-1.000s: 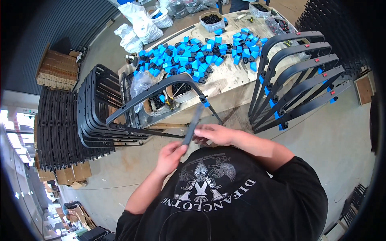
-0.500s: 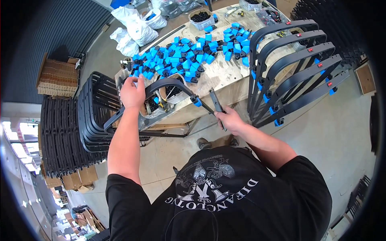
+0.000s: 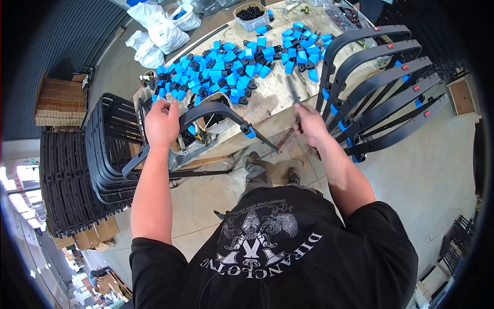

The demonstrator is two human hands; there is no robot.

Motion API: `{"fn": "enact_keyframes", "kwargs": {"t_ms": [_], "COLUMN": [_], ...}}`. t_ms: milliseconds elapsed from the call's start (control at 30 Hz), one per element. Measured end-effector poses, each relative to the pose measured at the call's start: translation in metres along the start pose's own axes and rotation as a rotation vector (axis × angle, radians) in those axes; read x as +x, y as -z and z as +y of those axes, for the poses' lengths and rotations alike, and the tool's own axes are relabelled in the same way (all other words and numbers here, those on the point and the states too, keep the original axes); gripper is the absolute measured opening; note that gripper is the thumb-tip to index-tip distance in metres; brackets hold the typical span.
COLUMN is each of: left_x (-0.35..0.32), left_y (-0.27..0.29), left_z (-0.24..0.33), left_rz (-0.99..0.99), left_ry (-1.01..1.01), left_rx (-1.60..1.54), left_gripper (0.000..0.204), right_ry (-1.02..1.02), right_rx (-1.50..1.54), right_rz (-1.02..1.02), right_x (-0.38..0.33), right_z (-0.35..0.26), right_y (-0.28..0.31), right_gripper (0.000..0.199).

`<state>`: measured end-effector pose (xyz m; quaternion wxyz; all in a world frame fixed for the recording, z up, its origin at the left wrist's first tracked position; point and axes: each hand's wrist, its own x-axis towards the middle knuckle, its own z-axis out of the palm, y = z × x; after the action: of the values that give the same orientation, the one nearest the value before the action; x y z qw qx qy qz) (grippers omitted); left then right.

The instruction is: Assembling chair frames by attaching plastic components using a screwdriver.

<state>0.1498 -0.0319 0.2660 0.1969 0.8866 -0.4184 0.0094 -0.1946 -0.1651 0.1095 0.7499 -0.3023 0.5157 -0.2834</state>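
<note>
The left hand is reaching forward with the forearm nearly straight, its fingers curling closed over the upper left part of a curved black frame, which is lying at the near edge of the tabletop. The right hand is stretching out from a bent elbow and closing around a thin dark tool, whose long axis is pointing up and away from the person over the tabletop. The curved black frame is arching from lower left to right, ending in a blue cap at its right end. A heap of blue and black clips is covering the worn tabletop. Finished black frames are leaning in a row at the right, more stacked frames are standing at the left, and white bags are resting on the concrete floor.
</note>
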Motion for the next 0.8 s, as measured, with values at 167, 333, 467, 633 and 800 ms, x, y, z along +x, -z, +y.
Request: {"fn": "enact_keyframes", "kwargs": {"t_ms": [167,333,467,633,800], "left_x": [0.003,0.009,0.003,0.006,0.008], "left_y": [0.0,-0.001,0.004,0.002,-0.001], "left_z": [0.006,0.006,-0.003,0.002,0.001], "left_rz": [-0.025,-0.07,-0.067,-0.055,-0.043], "left_ry": [-0.039,0.029,0.061,0.064,0.028], "left_rx": [0.058,0.068,0.035,0.048,0.089], "left_gripper": [0.036,0.035,0.035,0.034,0.036], "right_ry": [0.247,0.059,-0.208,0.044,0.076], "right_rx": [-0.555,-0.463,-0.413,0.015,-0.648], "right_rz": [0.05,-0.295,-0.293,0.06,-0.321], "right_x": [0.013,-0.006,-0.022,0.017,-0.022], "right_z": [0.101,0.091,0.022,0.013,0.087], "right_y": [-0.043,-0.044,-0.036,-0.02,-0.064], "right_gripper": [0.036,0.039,0.032,0.022,0.038]}}
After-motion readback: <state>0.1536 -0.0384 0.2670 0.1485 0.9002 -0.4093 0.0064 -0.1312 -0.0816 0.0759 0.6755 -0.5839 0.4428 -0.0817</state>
